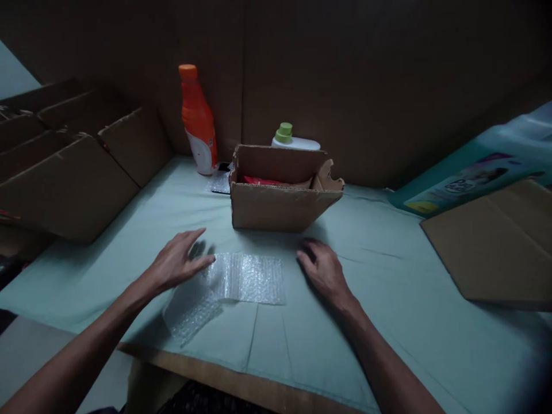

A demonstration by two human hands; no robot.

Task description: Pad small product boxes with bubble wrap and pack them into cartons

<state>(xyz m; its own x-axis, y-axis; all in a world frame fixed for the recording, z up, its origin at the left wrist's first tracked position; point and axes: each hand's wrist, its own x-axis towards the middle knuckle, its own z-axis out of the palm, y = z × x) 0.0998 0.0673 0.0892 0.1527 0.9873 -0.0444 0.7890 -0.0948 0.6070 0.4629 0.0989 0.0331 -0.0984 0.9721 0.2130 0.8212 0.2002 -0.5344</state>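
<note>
Two hands (175, 265) (326, 273) | fingers (191, 235) apart | bubble wrap (261, 279) near left thumb (200, 264) | contact unclear

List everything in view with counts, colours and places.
Cloth: one, pale green, over the table.
Bubble wrap: one sheet, clear, front centre.
Carton: one, brown, centre.
Red item: one, red, inside carton.
Orange bottle: one, orange, back left.
Capped bottle: one, white with green, behind carton.
Flat item: one, dark, left of carton.
Jug: one, teal, right.
Right box: one, brown, before jug.
Left boxes: count unclear, brown, left.
Backdrop: one, dark brown, rear.
Left hand: one, grip open, by bubble wrap.
Right hand: one, grip open, before carton.
</note>
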